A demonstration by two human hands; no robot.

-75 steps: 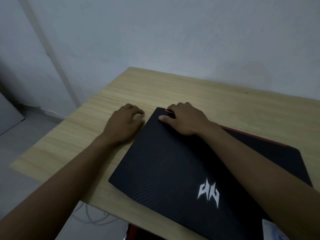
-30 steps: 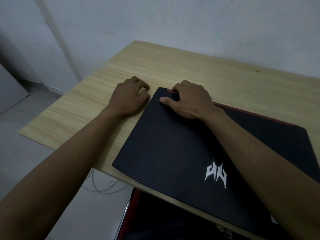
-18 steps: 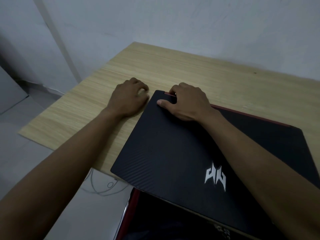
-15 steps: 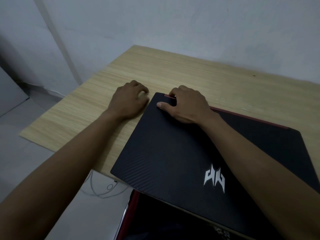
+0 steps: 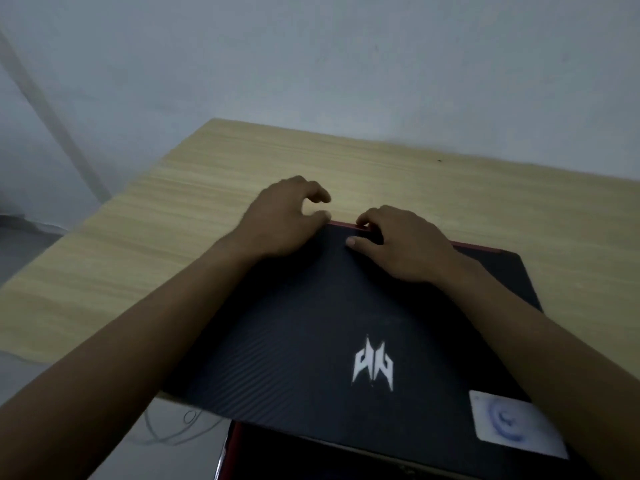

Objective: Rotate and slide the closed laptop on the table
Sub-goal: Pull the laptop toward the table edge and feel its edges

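Note:
A closed black laptop (image 5: 311, 341) with a white logo, a red far edge and a pale sticker at its near right corner lies on the light wooden table (image 5: 173, 216). Its near edge overhangs the table's front. My right hand (image 5: 401, 247) rests on the lid at the far edge, fingers curled over the red rim and thumb flat on the lid. My left hand (image 5: 284, 220) is at the laptop's far left corner, thumb touching the corner and fingers curled above the table.
A grey wall runs behind the table. Below the table's front edge are a dark red-trimmed object (image 5: 263, 455) and a thin cable (image 5: 180, 431) on the floor. Bare tabletop stretches left and behind the laptop.
The laptop has turned so its far edge runs more squarely across my view. Both hands stayed at the far left corner, and the left fingers have lifted.

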